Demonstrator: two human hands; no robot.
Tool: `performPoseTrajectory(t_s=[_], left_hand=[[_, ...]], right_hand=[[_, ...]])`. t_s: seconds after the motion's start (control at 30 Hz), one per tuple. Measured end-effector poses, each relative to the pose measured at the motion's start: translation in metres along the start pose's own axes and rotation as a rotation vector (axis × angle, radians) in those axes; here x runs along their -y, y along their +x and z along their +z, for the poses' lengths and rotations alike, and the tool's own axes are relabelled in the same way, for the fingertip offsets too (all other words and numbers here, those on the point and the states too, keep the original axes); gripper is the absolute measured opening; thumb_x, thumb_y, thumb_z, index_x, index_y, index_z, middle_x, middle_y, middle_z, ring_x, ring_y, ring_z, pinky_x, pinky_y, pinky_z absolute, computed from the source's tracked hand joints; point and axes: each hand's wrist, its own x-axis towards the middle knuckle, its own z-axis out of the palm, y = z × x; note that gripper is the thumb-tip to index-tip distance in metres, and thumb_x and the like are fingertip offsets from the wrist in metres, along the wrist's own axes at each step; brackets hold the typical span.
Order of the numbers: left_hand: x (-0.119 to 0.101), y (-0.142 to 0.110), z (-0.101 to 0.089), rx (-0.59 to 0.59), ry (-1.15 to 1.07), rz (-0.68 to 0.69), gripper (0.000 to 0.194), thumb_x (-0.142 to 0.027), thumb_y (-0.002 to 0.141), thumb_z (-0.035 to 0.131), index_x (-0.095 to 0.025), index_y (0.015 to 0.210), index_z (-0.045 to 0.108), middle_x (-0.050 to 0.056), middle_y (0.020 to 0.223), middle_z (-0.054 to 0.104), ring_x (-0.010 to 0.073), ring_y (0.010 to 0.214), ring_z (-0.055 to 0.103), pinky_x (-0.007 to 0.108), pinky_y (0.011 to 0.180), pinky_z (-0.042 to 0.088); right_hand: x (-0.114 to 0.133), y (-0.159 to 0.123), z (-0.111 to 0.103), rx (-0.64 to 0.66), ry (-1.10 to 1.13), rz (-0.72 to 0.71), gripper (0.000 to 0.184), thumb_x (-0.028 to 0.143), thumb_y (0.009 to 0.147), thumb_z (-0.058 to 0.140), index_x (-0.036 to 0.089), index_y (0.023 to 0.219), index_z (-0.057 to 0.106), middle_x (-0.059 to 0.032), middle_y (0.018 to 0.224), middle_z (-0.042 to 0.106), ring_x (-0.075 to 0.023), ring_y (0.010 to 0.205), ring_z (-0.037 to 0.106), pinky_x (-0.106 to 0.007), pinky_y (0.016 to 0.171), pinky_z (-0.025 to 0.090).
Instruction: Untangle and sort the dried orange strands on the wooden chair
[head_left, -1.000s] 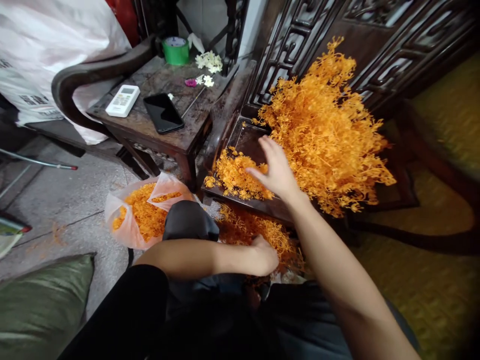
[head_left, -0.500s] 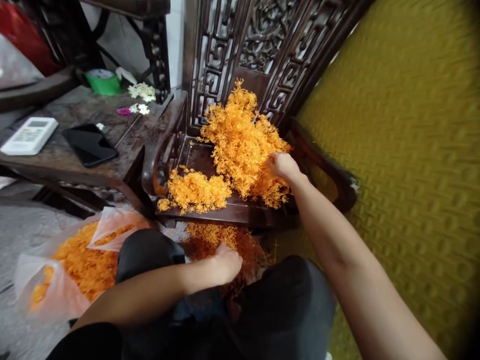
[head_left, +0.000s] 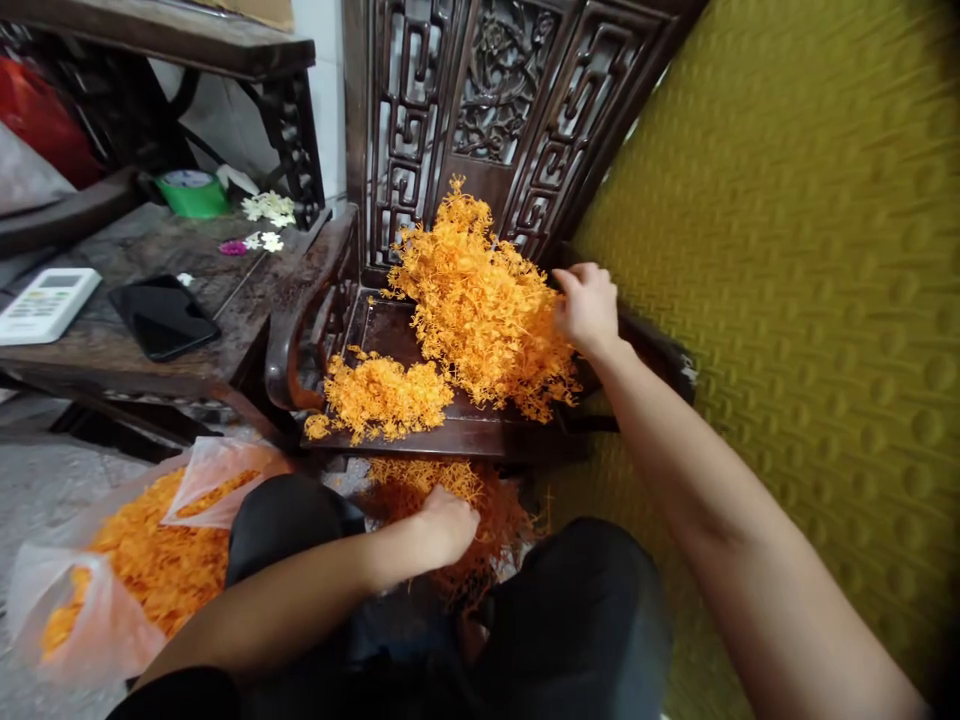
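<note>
A tall heap of orange flower sprays (head_left: 484,310) with thin branching stems leans on the dark wooden chair (head_left: 480,438). At its right edge is my right hand (head_left: 590,308), fingers loosely bent and thumb apart, with nothing visible in it. A smaller orange pile (head_left: 386,395) lies on the left front of the seat. Below the seat edge, my left hand (head_left: 446,525) is closed over a tangle of orange stems (head_left: 491,515) between my knees. Its fingertips face away, so what it grips is hidden.
A plastic bag (head_left: 214,475) of orange pieces sits on the floor at left. On the side table (head_left: 225,345) are a black phone (head_left: 165,315), a white remote (head_left: 49,305), green tape (head_left: 193,193) and small blossoms (head_left: 268,208). A yellow-green textured surface (head_left: 810,260) borders the right side.
The view has swung right. My right hand moved from above the small pile to the tall heap's right side, then its fingers loosened and rose slightly. My left hand stays low, closed.
</note>
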Motion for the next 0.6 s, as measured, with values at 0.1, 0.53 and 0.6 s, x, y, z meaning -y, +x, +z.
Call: performPoseTrajectory(t_s=[0.1,0.53,0.6], left_hand=[[-0.001,0.000,0.002,-0.004,0.000,0.001,0.030,-0.009,0.088,0.059,-0.008,0.115,0.071,0.019,0.102,0.078,0.0318,0.099,0.075,0.042,0.086,0.056],[0.013,-0.006,-0.010,-0.168,-0.027,0.067,0.031,-0.024,0.095,0.056,-0.012,0.122,0.067,0.017,0.113,0.075,0.0317,0.105,0.073,0.046,0.094,0.054],[0.020,-0.009,-0.019,-0.339,-0.040,0.083,0.031,-0.028,0.097,0.054,-0.015,0.123,0.065,0.015,0.111,0.075,0.0308,0.105,0.072,0.048,0.098,0.051]], right_hand=[[0.026,-0.012,0.001,0.135,-0.036,-0.388,0.066,0.015,0.085,0.053,0.026,0.149,0.056,-0.0090,0.160,0.046,-0.0332,0.141,0.043,-0.053,0.120,0.028],[0.060,0.012,0.002,0.181,-0.170,-0.312,0.033,0.027,0.096,0.045,0.017,0.105,0.076,-0.0198,0.118,0.066,-0.0367,0.114,0.056,-0.056,0.098,0.042],[0.048,0.014,-0.013,0.093,-0.132,-0.235,0.036,0.028,0.097,0.043,0.017,0.114,0.073,-0.0199,0.126,0.063,-0.0370,0.118,0.055,-0.054,0.097,0.045]])
